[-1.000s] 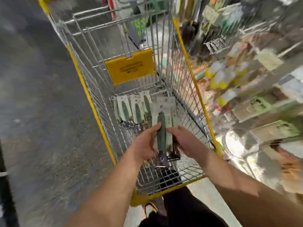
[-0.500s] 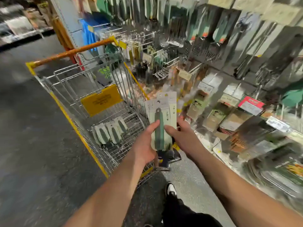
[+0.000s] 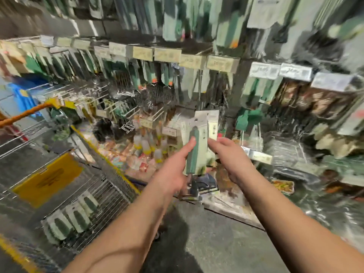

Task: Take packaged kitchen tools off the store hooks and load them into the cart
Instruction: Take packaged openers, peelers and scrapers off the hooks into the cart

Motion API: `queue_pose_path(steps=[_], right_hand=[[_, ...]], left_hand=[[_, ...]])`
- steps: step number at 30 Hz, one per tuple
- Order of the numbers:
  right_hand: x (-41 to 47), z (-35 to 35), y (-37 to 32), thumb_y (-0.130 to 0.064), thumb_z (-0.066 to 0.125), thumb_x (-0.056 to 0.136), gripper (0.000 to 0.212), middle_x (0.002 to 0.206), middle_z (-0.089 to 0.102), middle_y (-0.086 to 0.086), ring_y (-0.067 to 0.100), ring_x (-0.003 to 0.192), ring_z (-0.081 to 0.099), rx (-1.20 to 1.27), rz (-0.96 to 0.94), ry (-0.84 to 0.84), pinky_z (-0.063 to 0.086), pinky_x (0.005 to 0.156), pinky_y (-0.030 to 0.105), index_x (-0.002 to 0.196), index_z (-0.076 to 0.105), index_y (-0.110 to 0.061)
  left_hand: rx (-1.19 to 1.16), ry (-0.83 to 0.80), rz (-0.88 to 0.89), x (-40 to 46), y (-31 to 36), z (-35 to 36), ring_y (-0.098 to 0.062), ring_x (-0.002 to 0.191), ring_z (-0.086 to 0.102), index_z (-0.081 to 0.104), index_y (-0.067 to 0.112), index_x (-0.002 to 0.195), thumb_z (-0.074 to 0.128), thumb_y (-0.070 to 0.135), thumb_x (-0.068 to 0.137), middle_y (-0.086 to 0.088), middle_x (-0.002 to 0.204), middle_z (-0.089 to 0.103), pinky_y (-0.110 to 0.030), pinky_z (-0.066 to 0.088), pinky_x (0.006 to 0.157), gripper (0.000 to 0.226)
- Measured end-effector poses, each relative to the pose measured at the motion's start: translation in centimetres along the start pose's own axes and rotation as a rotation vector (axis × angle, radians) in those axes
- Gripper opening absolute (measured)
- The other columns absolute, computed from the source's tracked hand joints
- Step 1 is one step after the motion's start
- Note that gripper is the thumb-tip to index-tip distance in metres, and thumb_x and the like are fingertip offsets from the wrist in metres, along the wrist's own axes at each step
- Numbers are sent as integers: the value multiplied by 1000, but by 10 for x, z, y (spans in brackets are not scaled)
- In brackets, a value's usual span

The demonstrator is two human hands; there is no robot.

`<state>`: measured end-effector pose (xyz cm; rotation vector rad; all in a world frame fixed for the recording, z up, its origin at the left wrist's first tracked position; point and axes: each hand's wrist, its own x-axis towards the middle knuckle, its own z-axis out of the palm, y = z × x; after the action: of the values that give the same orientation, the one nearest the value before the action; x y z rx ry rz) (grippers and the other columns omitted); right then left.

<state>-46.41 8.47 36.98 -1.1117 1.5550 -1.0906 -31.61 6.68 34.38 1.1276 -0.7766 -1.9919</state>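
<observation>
I hold a small stack of packaged kitchen tools [image 3: 202,123], pale cards with a green-handled tool on the front, upright in front of the store shelves. My left hand [image 3: 173,170] grips the stack from the left, its thumb lying on the green handle. My right hand [image 3: 232,160] holds the stack's right edge, with its fingers behind the cards. The wire cart [image 3: 110,186] with a yellow rim stands to the left, and several similar green-handled packs [image 3: 76,215] lie on its bottom. The picture is blurred by motion.
Rows of hooks [image 3: 122,107] carry hanging packaged utensils across the wall ahead, with price labels [image 3: 167,54] above them. Low shelves hold bottles [image 3: 145,146] and trays [image 3: 281,186]. A yellow sign [image 3: 47,178] hangs inside the cart. Grey floor [image 3: 216,243] lies below my arms.
My view has swung right from the cart to the shelves. Both hands have carried the stack of packs out of the cart and up toward the hooks.
</observation>
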Motion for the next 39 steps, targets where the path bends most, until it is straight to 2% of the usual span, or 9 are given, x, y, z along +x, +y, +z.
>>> queue_pose_path(steps=[4, 8, 12, 16, 19, 22, 26, 31, 39], right_hand=[[20, -72, -12, -52, 75, 72, 36, 85, 75, -9, 11, 85, 68, -16, 3, 89, 51, 76, 32, 88, 72, -20], [38, -136, -23, -40, 74, 84, 21, 77, 74, -13, 0, 71, 64, 56, -22, 101, 44, 65, 24, 90, 72, -19], [52, -191, -36, -32, 76, 84, 20, 85, 78, -6, 6, 80, 72, 80, -41, 131, 49, 71, 24, 94, 73, -14], [58, -234, -43, -31, 75, 84, 28, 91, 78, -1, 17, 92, 74, 115, -57, 204, 55, 88, 39, 101, 70, -9], [58, -257, -46, -29, 72, 87, 22, 91, 76, -3, 13, 87, 71, 110, -98, 262, 54, 84, 33, 99, 68, -11], [58, -272, -53, -24, 69, 86, 10, 81, 70, -5, 14, 79, 64, 128, -160, 328, 48, 73, 32, 90, 62, -18], [56, -274, -67, -22, 59, 97, 11, 81, 76, -4, 8, 74, 72, 292, -207, 256, 56, 66, 26, 100, 64, -12], [53, -264, -80, -24, 64, 97, 21, 105, 77, 0, 17, 99, 73, 325, -281, 199, 55, 96, 44, 116, 65, -16], [51, -247, -104, -14, 58, 99, 17, 107, 77, 1, 17, 100, 73, 408, -388, 242, 55, 93, 41, 114, 66, -15]], left_hand=[[98, -43, 4, 31, 3, 76, -25, 79, 70, 74, 22, 118, 77, 57, 64, -11, 114, 74, -32, 54, 71, 64], [98, -116, 67, 56, 14, 142, -25, 76, 72, 74, 19, 112, 74, 49, 67, -11, 102, 76, -33, 57, 59, 53], [124, -161, 83, 72, 23, 196, -27, 77, 73, 72, 15, 111, 69, 39, 87, -13, 98, 77, -37, 61, 61, 34], [131, -156, 115, 84, 26, 237, -23, 82, 73, 70, 14, 121, 73, 37, 83, -9, 103, 77, -31, 56, 61, 45], [114, -181, 148, 93, 27, 254, -26, 83, 73, 69, 15, 121, 80, 41, 72, -11, 108, 75, -34, 56, 60, 57], [89, -207, 177, 94, 34, 266, -26, 76, 73, 68, 12, 122, 79, 38, 72, -12, 101, 76, -35, 56, 56, 57], [135, -267, 255, 88, 42, 275, -21, 75, 74, 65, 11, 122, 68, 26, 92, -6, 92, 77, -33, 57, 60, 35], [154, -305, 302, 87, 51, 276, -22, 84, 74, 64, 14, 127, 72, 29, 85, -6, 101, 77, -35, 55, 67, 45], [80, -286, 412, 85, 85, 262, -28, 111, 70, 57, 13, 135, 84, 38, 67, -8, 120, 73, -50, 52, 98, 78]])
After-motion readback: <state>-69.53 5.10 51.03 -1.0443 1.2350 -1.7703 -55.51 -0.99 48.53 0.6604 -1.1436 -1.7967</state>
